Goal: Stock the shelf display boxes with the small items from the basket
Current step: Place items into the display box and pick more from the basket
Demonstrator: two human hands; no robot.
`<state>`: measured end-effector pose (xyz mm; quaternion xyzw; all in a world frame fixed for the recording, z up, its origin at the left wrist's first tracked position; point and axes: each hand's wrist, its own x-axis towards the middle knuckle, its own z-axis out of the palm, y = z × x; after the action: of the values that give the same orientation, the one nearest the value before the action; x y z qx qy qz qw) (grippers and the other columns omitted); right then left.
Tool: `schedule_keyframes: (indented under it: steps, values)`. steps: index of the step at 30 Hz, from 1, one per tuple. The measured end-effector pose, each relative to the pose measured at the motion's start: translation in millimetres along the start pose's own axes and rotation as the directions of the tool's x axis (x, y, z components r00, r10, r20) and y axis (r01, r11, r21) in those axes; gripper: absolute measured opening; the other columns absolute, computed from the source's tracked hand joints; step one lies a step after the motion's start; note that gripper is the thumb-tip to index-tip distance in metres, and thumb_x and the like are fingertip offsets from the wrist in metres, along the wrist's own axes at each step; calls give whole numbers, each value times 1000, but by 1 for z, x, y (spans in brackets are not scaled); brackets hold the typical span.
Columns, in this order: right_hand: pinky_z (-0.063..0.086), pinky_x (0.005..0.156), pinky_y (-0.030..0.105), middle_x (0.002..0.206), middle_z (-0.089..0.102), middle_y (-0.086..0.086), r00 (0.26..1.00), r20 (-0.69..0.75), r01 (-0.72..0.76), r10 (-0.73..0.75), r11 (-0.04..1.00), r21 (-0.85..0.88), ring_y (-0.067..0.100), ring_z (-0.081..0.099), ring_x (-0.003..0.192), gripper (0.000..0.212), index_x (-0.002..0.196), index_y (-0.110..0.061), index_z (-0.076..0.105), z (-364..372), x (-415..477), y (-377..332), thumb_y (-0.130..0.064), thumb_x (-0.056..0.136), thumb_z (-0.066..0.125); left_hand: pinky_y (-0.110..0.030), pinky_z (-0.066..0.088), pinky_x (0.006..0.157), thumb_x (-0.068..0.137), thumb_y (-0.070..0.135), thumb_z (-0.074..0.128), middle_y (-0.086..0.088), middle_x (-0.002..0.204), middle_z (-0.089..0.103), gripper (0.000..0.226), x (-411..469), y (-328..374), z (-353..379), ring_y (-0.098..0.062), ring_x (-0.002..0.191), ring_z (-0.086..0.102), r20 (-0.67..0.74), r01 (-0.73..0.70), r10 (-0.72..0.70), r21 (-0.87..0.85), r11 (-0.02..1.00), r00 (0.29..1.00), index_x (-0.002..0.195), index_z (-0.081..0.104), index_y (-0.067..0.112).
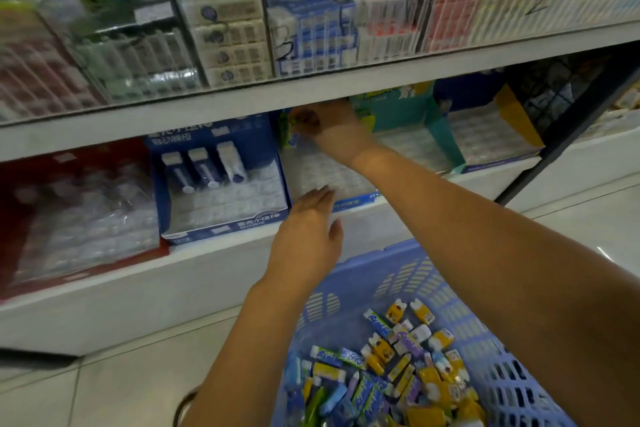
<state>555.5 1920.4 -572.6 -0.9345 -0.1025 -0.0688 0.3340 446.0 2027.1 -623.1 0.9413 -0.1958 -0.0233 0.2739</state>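
Small green item: at the back left corner of the middle display box, pinched in the curled fingertips of the right hand. Blur softens it, so its shape cannot be told. The item sits at the fingers' left side, just under the upper shelf.

Display box: a pale tray of small cells with a blue front edge. Most cells toward the front show open.

Left hand: flat, fingers straight and together, thumb out to the right, holding nothing. The fingertips reach the front edge of the same box; contact cannot be told.

Room: tight above, as the right hand's knuckles are close beneath the upper shelf's front edge. On the left stands a blue box with three white-and-blue tubes upright at its back. On the right is a teal box, just beside the right forearm. In front of the white shelf lip the way is free down to the basket.

Arms: the right one stretches long from the lower right, crossing above the basket (blue, slotted walls). The left one rises from bottom centre, wrist straight.

Small items: a loose heap of yellow, blue, green and purple packets in the basket's bottom, well apart from both hands.
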Motion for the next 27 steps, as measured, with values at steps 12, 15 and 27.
schedule_keyframes:
  steps: [12, 15, 27]
  values:
    - [36, 87, 13, 126, 60, 6, 973, 231, 35, 24, 968, -250, 19, 55, 115, 31, 122, -15, 62, -1, 19, -6, -20, 92, 58, -18, 11, 113, 97, 22, 46, -1, 156, 26, 54, -3, 0, 3, -14, 145, 18, -7, -10, 10, -30, 1000, 1000, 148, 29, 12]
    - [39, 93, 18, 132, 57, 4, 963, 258, -4, 84, 955, -297, 20, 53, 119, 34, 126, -17, 60, 1, 25, -10, -20, 93, 56, -19, 11, 114, 98, 23, 46, -1, 156, 25, 55, -1, 0, 4, -14, 145, 16, 2, -5, 5, -29, 1000, 1000, 148, 28, 12]
    - [39, 98, 29, 133, 51, 16, 993, 119, 13, 11, 979, -204, 28, 49, 122, 49, 138, -12, 46, -8, -35, -6, -13, 90, 56, -37, 50, 89, 97, 21, 49, -9, 116, 65, 27, -28, 13, 7, -24, 109, 59, -302, -136, 79, -175, 975, 950, 113, 66, 7]
